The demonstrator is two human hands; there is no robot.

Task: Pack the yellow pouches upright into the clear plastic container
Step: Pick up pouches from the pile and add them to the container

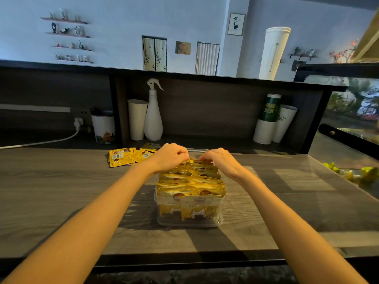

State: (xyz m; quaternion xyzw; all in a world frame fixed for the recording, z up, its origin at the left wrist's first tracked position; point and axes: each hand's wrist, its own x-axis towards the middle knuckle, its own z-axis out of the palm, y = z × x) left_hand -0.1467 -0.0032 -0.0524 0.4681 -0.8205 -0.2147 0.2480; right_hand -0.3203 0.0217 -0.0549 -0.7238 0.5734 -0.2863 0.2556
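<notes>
Both hands, left hand (pixel 170 158) and right hand (pixel 218 160), pinch pouch tops at the far end of the nearly full container (pixel 189 221), while loose pouches (pixel 127 157) lie flat nearer the left.

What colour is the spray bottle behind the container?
White, nozzle included: the spray bottle shows clearly in the head view.

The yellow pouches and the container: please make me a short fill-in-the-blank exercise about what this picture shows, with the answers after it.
1. The pouches in the clear container stand ____ in rows.
2. The left hand and right hand both touch pouches at the ____ end of the container.
3. The loose pouches lie flat on the counter to the ____ of the container.
4. The white spray bottle stands beside a tall white ____.

Answers: upright; far; left; cup
</notes>
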